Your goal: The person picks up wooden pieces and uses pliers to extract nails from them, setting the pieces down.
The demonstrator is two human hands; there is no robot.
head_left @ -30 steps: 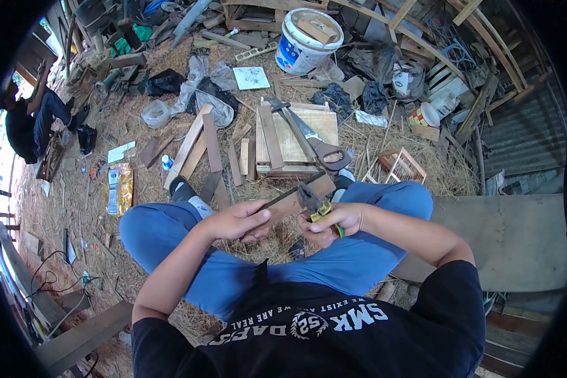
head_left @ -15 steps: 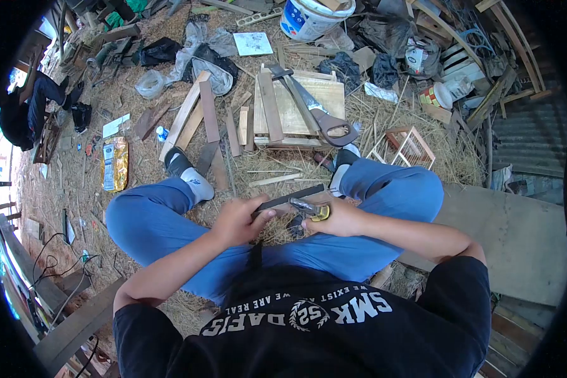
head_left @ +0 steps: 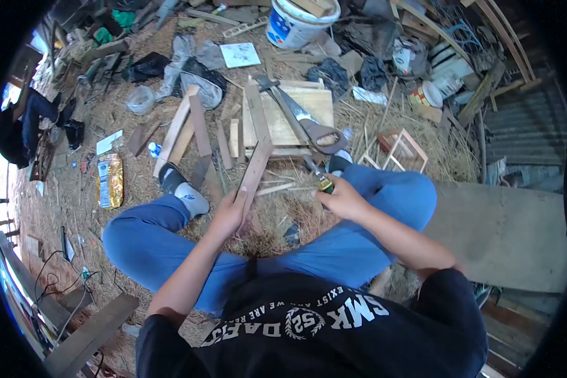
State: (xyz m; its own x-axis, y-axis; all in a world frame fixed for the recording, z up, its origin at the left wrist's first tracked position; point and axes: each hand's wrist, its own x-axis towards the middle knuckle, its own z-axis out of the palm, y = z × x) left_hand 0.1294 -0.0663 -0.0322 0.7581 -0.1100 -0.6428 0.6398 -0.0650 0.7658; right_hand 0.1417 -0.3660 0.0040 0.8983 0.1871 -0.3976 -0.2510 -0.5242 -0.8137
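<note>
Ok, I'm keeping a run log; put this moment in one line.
left hand: holding wooden board | right hand: gripping pliers | handsaw: lying on pale wooden stand

Soft daylight; white glare along left edge (blown out); fisheye bending, black corners; corrugated wall [head_left: 528, 138] dim.

The floor [head_left: 60, 211] is partly covered with dry straw [head_left: 455, 157] — a corrugated wall [head_left: 526, 135] is seen at right, bright daylight [head_left: 2, 179] at left.
</note>
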